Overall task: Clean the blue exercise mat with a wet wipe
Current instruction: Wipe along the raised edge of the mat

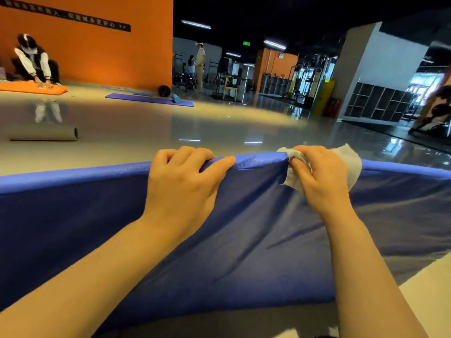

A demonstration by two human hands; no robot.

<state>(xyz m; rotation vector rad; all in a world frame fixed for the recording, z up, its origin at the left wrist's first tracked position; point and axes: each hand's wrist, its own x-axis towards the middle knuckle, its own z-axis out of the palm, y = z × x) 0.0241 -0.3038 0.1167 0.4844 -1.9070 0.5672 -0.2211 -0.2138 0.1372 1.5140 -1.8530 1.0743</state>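
The blue exercise mat (73, 215) fills the lower half of the head view, with its far edge raised off the floor. My left hand (183, 184) grips that raised far edge, fingers curled over the top. Just to its right, my right hand (319, 174) holds a crumpled white wet wipe (351, 162) pinched over the same edge of the mat. The wipe wraps over the rim and hangs down on my side.
Glossy grey floor (170, 128) stretches beyond the mat. A rolled grey mat (46, 134) lies at left, a purple mat (148, 100) with a roller farther back. A person kneels on an orange mat (31, 89) by the orange wall. Gym machines and shelving stand at right.
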